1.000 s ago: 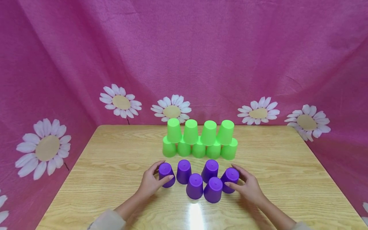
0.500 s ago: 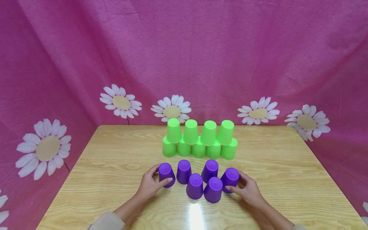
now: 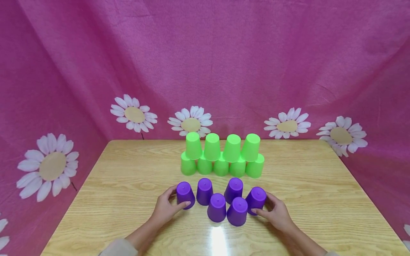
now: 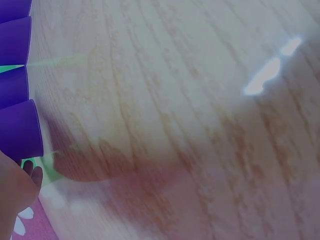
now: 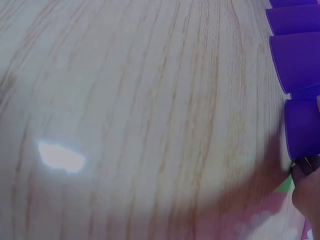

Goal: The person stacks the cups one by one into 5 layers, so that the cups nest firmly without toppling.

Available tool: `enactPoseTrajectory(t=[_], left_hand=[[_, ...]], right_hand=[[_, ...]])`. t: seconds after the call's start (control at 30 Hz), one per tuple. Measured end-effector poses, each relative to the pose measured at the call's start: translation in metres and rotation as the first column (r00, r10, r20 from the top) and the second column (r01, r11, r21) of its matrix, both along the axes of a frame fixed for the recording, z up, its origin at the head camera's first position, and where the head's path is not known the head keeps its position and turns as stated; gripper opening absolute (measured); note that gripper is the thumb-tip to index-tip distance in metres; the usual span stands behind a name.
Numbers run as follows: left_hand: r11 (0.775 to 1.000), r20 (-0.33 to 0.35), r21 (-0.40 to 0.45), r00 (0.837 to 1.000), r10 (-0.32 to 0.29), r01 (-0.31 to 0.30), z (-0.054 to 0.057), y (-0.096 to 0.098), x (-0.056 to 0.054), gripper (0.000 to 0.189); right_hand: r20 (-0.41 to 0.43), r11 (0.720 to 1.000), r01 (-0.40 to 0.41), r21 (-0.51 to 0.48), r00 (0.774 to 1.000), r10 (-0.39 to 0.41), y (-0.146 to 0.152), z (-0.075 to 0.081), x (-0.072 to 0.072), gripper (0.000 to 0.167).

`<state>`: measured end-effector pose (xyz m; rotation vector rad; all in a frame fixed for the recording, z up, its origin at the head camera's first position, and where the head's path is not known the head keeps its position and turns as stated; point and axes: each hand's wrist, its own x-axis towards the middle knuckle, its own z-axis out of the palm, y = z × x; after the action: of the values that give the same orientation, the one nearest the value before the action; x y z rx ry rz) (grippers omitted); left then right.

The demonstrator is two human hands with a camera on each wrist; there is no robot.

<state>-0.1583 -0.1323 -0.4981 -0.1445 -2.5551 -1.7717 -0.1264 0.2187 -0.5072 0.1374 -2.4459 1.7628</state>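
Observation:
Several purple cups stand upside down on the wooden table (image 3: 128, 170). My left hand (image 3: 164, 208) holds the leftmost purple cup (image 3: 185, 195), its thumb across the near side and its other fingers around the outer side. At the other end, my right hand (image 3: 278, 213) grips the rightmost purple cup (image 3: 257, 197) in a similar way. Between them are more purple cups, among them a near one (image 3: 216, 208) and another beside it (image 3: 237, 212). In the left wrist view, the held cup (image 4: 20, 130) rests with its rim on the table; fingertips behind the cups are partly hidden.
Behind the purple cups stand upside-down green cups in two tiers, a lower row (image 3: 221, 167) and an upper row (image 3: 212, 147). A pink cloth (image 3: 224, 64) with daisy prints hangs behind and beside the table. Light glares off the tabletop (image 3: 218, 241) near the front.
My right fingers have slid down and back along the outer side of the rightmost cup. The left thumb has shifted slightly lower on its cup. All the cups stay where they were.

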Motion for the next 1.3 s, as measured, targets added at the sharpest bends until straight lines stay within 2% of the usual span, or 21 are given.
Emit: enactPoseTrajectory(t=[0.23, 0.53, 0.87, 1.13, 1.3], left_hand=[[1.000, -0.026, -0.029, 1.000, -0.005, 0.004, -0.005, -0.001, 0.001, 0.060], [0.997, -0.086, -0.066, 0.996, -0.033, 0.027, -0.009, -0.002, 0.002, 0.054], [0.998, -0.078, -0.044, 0.996, -0.040, 0.037, -0.006, -0.003, 0.003, 0.053], [0.997, -0.080, -0.076, 0.996, -0.036, 0.030, -0.008, -0.006, -0.001, 0.051], [0.998, -0.071, -0.051, 0.997, -0.029, 0.025, -0.003, -0.009, -0.004, 0.051]], right_hand=[[-0.024, 1.000, 0.011, 0.028, 1.000, -0.011, 0.000, -0.001, 0.002, 0.054], [-0.028, 1.000, 0.016, 0.009, 0.999, -0.015, -0.001, 0.001, 0.003, 0.053], [0.014, 0.998, 0.035, 0.050, 0.999, -0.036, 0.000, 0.007, 0.001, 0.055], [-0.020, 0.998, 0.032, 0.047, 0.999, -0.031, 0.006, 0.013, -0.002, 0.051], [-0.017, 0.996, 0.036, 0.087, 0.999, -0.035, 0.009, 0.019, -0.004, 0.050]])
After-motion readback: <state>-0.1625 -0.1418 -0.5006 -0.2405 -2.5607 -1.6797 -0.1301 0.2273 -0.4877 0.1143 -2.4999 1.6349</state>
